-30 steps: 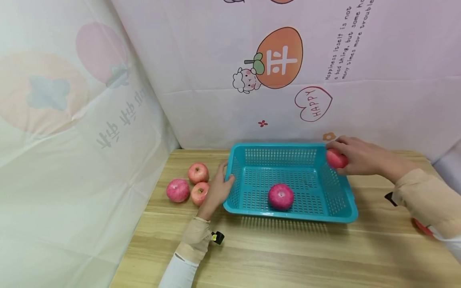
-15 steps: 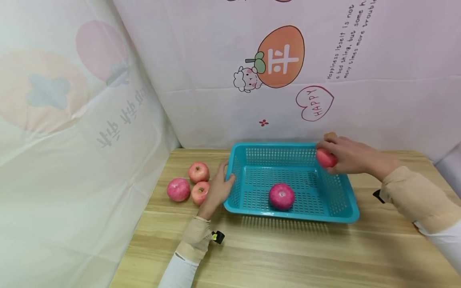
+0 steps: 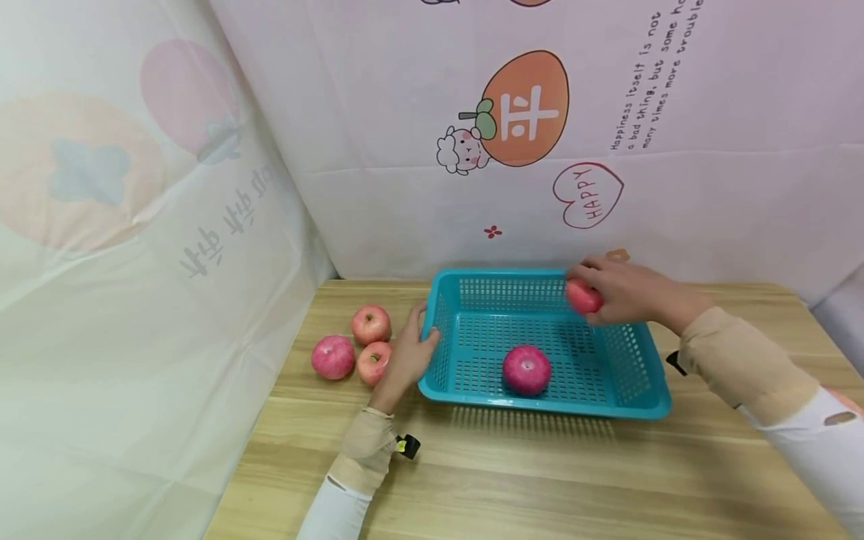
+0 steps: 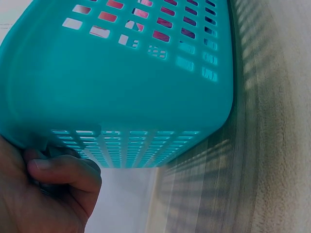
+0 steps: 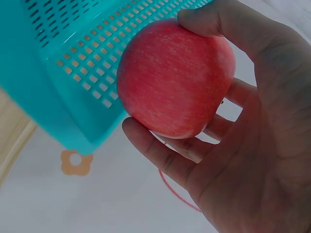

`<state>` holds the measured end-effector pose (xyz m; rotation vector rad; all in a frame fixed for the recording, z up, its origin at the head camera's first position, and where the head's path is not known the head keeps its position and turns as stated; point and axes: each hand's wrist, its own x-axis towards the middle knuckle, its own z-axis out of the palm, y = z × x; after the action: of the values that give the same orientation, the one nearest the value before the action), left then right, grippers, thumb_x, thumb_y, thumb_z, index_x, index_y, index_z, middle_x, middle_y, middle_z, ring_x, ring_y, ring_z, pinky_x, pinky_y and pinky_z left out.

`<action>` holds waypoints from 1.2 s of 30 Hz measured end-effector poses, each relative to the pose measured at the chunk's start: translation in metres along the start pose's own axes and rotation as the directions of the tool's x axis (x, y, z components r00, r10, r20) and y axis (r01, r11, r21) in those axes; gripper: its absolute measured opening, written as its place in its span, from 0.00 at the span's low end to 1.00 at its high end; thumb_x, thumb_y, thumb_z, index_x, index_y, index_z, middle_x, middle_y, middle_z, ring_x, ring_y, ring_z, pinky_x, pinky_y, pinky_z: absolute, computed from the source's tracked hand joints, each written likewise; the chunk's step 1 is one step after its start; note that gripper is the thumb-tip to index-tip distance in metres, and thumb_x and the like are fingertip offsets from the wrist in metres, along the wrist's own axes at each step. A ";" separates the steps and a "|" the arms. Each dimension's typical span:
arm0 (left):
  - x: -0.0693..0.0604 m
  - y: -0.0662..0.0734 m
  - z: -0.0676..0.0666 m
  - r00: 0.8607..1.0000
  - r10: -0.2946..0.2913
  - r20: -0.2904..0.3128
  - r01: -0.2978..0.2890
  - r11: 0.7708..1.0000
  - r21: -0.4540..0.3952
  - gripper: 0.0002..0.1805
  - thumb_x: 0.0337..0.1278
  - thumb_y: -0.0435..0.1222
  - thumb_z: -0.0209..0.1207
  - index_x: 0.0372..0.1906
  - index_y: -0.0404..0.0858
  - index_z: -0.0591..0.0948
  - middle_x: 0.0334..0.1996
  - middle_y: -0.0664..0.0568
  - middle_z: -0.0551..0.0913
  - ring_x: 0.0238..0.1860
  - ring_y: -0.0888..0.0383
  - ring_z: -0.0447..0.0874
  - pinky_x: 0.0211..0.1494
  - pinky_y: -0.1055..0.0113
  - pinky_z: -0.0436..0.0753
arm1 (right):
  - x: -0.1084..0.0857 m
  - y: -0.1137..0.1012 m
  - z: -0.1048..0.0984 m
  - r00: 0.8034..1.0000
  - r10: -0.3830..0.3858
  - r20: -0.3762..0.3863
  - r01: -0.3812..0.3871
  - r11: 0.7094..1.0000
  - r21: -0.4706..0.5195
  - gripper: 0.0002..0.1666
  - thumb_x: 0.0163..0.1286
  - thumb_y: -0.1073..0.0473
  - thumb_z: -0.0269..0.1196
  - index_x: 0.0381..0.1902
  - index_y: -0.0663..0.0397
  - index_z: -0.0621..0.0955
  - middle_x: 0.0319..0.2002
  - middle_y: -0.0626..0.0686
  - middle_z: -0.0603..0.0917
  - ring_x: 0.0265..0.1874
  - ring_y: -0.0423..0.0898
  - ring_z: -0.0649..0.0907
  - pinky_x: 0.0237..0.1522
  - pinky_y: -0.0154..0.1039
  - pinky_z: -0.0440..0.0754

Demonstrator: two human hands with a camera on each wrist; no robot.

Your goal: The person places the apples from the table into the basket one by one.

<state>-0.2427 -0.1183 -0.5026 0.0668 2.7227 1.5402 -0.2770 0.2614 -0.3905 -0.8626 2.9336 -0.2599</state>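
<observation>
Leftward over the basket (image 3: 624, 411) the apple (image 3: 583, 297) has moved, pinched by my right grip (image 3: 622, 289), while my left grip (image 3: 409, 352) clasps the basket's end, likely to steady it.

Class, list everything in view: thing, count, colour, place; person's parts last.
Basket: one, teal, on the table.
Basket apple: one, deep pink, inside, near front wall.
Held apple: one, red, by the basket's far rim.
Loose apples: three, pinkish red, left of the basket.
Reddish thing: one, mostly hidden, right edge.
Table: one, pale wood, below.
Printed cloth: count unclear, whitish, behind and left.
Wrist devices: two, black, at the sleeves.
Sleeves: two, beige and white, left and right.
Left hand: one, gripping the basket.
Right hand: one, gripping the held apple.
</observation>
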 end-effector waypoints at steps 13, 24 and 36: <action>0.002 -0.002 0.001 1.000 0.010 -0.007 -0.010 1.000 -0.004 0.31 0.79 0.41 0.54 0.82 0.50 0.64 0.48 0.39 0.86 0.35 0.48 0.88 0.39 0.55 0.87 | 0.023 -0.021 0.008 1.000 -0.017 -0.006 0.017 1.000 0.020 0.41 0.57 0.52 0.79 0.68 0.49 0.78 0.63 0.59 0.78 0.58 0.60 0.78 0.42 0.53 0.88; 0.001 -0.002 -0.001 1.000 0.019 -0.003 -0.019 0.999 -0.030 0.31 0.79 0.41 0.55 0.81 0.49 0.64 0.44 0.40 0.87 0.34 0.48 0.90 0.37 0.56 0.88 | 0.037 -0.033 0.013 0.999 -0.038 -0.005 0.038 0.999 0.028 0.40 0.59 0.52 0.78 0.68 0.48 0.78 0.62 0.58 0.78 0.57 0.58 0.79 0.46 0.54 0.87; 0.002 -0.003 -0.001 1.000 0.018 0.008 -0.017 0.999 -0.045 0.31 0.80 0.41 0.54 0.81 0.52 0.64 0.50 0.38 0.86 0.36 0.47 0.90 0.38 0.55 0.89 | 0.047 -0.043 0.022 0.999 -0.053 0.002 0.052 0.998 0.040 0.42 0.57 0.52 0.79 0.70 0.49 0.78 0.63 0.58 0.77 0.59 0.59 0.78 0.46 0.54 0.88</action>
<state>-0.2445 -0.1200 -0.5045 0.0966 2.6870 1.6005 -0.2911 0.1968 -0.4048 -0.9345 2.8952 -0.3188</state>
